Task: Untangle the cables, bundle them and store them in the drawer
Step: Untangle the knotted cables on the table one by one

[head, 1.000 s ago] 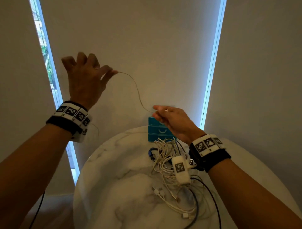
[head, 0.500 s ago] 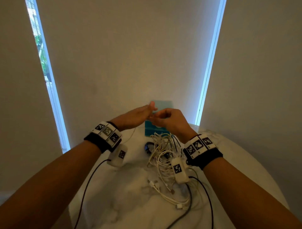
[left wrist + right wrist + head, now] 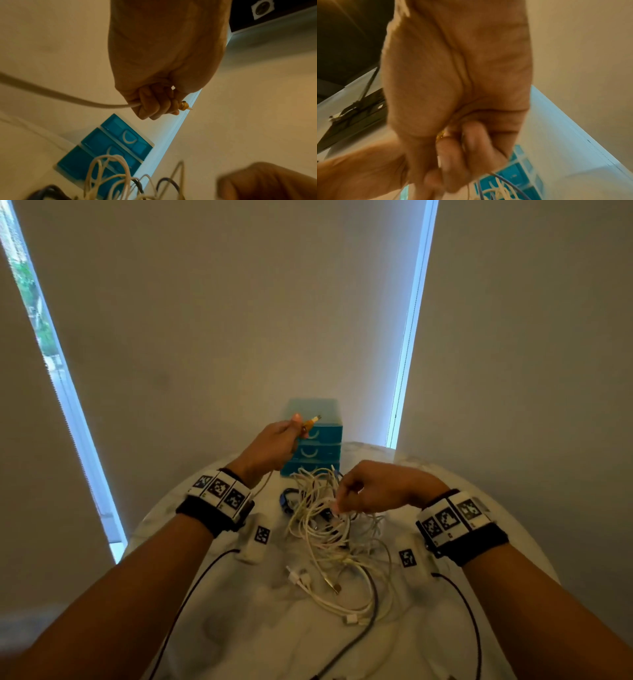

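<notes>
White cable freed, both hands lowered to the desk (image 3: pixel 212 611).
Left hand (image 3: pixel 274 445) now grips its gold-tipped plug (image 3: pixel 310 422); right hand (image 3: pixel 373 489), fingers curled, pinches into the cable tangle (image 3: pixel 329 529) for another.

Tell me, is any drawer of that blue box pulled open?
No: all three fronts of the blue drawer box sit flush and closed.

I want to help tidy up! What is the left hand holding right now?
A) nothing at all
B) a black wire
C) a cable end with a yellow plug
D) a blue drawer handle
C: the left hand has its fingers curled round a pale cable whose yellow plug pokes out, in front of the blue drawers.
</notes>
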Demonstrator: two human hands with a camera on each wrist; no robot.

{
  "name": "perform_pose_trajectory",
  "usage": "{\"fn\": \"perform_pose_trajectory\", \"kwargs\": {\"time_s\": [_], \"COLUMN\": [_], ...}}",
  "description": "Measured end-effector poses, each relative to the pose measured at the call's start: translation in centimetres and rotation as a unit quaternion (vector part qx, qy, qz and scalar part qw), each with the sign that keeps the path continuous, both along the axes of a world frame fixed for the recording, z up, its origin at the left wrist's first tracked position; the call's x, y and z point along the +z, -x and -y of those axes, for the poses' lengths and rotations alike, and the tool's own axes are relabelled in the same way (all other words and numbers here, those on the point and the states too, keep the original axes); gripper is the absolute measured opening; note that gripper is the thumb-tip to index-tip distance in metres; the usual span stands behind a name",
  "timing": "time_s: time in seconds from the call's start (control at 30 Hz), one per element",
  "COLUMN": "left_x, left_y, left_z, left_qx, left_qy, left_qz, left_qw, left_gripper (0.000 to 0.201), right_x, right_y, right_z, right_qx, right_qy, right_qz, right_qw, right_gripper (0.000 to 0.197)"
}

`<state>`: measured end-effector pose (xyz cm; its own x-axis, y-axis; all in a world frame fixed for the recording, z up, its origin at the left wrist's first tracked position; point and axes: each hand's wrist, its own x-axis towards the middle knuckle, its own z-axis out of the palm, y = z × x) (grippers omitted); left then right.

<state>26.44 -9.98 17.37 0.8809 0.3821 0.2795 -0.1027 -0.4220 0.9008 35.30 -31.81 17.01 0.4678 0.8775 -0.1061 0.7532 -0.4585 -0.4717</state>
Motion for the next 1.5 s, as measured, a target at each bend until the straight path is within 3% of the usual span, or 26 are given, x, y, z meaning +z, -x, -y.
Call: {"fn": "perform_pose_trajectory", "kwargs": {"time_s": [0.07,0.17,0.23,0.3,0.47,0.6,0.67,0.83,0.93,1.0,1.1,1.17,1.27,1.33,1.43,1.5], "left_x": [-0.4,-1.2,-1.9,-2.7,-4.3,-5.5,-5.6,-6.3,-6.5,-5.8,-4.2,-3.6,-3.7,-4.1,-4.7,-4.4], "left_y": [-0.5,-1.3,-1.6,-1.9,-1.9,-2.0,-2.1,-2.3,-2.4,-2.5,-2.3,-2.3,-2.5,-2.9,-3.0,-2.8], "left_z": [1.3,2.7,3.3,3.8,3.8,3.9,4.1,4.3,4.3,4.0,3.5,3.0,2.6,2.4,2.4,3.0], "left_qx": [-0.024,-0.045,-0.035,-0.04,-0.078,-0.137,-0.13,-0.068,-0.056,-0.051,-0.119,-0.125,-0.091,-0.06,-0.079,-0.103], "left_qy": [0.033,0.023,0.008,0.008,0.068,0.173,0.208,0.214,0.265,0.301,0.347,0.323,0.209,0.105,-0.01,-0.047], "left_qz": [0.0,-0.018,-0.033,-0.026,0.009,0.062,0.084,0.125,0.112,0.097,0.118,0.105,0.058,0.04,0.054,0.078], "left_qw": [0.999,0.999,0.999,0.999,0.995,0.973,0.966,0.966,0.956,0.947,0.923,0.932,0.972,0.992,0.995,0.991], "left_gripper": [0.064,0.067,0.068,0.065,0.046,0.037,0.034,0.018,0.014,0.023,0.031,0.03,0.026,0.023,0.026,0.024], "right_x": [-0.8,-2.0,-3.1,-4.5,-6.6,-6.5,-6.6,-6.9,-7.0,-7.0,-6.6,-6.2,-5.4,-4.8,-4.2,-4.0], "right_y": [-0.6,-1.6,-1.9,-1.9,-2.5,-2.5,-2.0,-0.7,-0.7,-0.9,-1.3,-1.4,-1.5,-1.5,-1.6,-1.5], "right_z": [0.1,0.5,0.5,0.4,0.0,-0.1,-0.1,-0.1,0.2,0.5,1.3,1.7,1.9,2.2,2.8,2.9], "right_qx": [-0.071,-0.178,-0.208,-0.22,-0.255,-0.263,-0.249,-0.193,-0.172,-0.184,-0.233,-0.254,-0.259,-0.238,-0.189,-0.165], "right_qy": [-0.199,-0.466,-0.528,-0.546,-0.561,-0.565,-0.542,-0.423,-0.416,-0.442,-0.511,-0.552,-0.596,-0.618,-0.638,-0.637], "right_qz": [-0.083,-0.221,-0.258,-0.285,-0.335,-0.327,-0.337,-0.321,-0.291,-0.26,-0.237,-0.23,-0.284,-0.38,-0.499,-0.527], "right_qw": [0.974,0.838,0.782,0.757,0.713,0.711,0.729,0.826,0.844,0.839,0.793,0.76,0.705,0.646,0.555,0.538], "right_gripper": [0.027,0.023,0.026,0.025,0.022,0.02,0.024,0.035,0.033,0.032,0.026,0.021,0.024,0.021,0.016,0.016]}}
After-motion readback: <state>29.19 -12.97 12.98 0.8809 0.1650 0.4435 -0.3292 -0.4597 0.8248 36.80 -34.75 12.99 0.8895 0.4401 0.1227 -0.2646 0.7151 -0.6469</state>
